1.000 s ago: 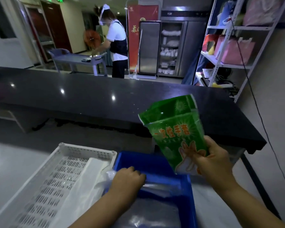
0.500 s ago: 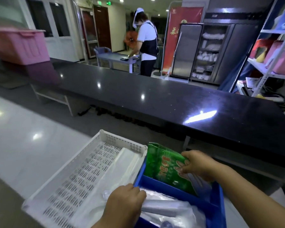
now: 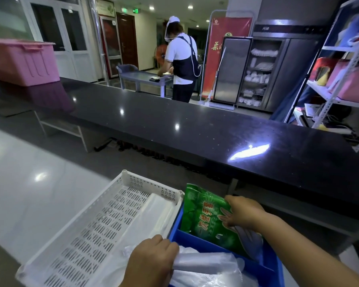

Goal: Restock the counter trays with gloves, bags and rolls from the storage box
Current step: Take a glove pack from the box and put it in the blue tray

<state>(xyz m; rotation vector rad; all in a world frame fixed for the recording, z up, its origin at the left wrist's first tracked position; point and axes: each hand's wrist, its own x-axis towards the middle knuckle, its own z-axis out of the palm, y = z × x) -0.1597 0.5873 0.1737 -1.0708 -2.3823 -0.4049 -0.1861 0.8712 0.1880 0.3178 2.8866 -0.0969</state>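
A: Item one, right hand (image 3: 244, 212)?
B: Fingers closed on the green glove packet (image 3: 205, 216), gripping its right edge. The packet stands tilted in the far compartment of the blue tray (image 3: 175, 230), its top corner rising above the tray's wall.

A: Item two, left hand (image 3: 151, 259)?
B: Curled shut around one end of a clear plastic roll (image 3: 205, 264). The roll lies across the near compartment of the blue tray, on top of crumpled clear bags (image 3: 207, 278).

A: Item three, trays?
B: Two, side by side and touching. The white slotted tray (image 3: 77, 235) sits left of the blue one. It holds a flat stack of clear plastic sheets or bags (image 3: 151, 216) along its right side; the rest of its slotted floor is bare. Both rest on a pale glossy counter (image 3: 19, 193).

A: Item four, storage box?
B: A pink lidded box (image 3: 21, 61), far left, on the black upper countertop (image 3: 174, 121), well apart from the trays.

A: Item five, background?
B: A person in a white shirt, dark apron and white cap (image 3: 180, 63), standing at a small grey table (image 3: 141, 76) beyond the countertop. A steel cabinet with a glass door (image 3: 257, 73) showing stacked white ware. A red banner (image 3: 224, 44). A white metal shelf rack (image 3: 340, 65) at right, holding pink and red bags.
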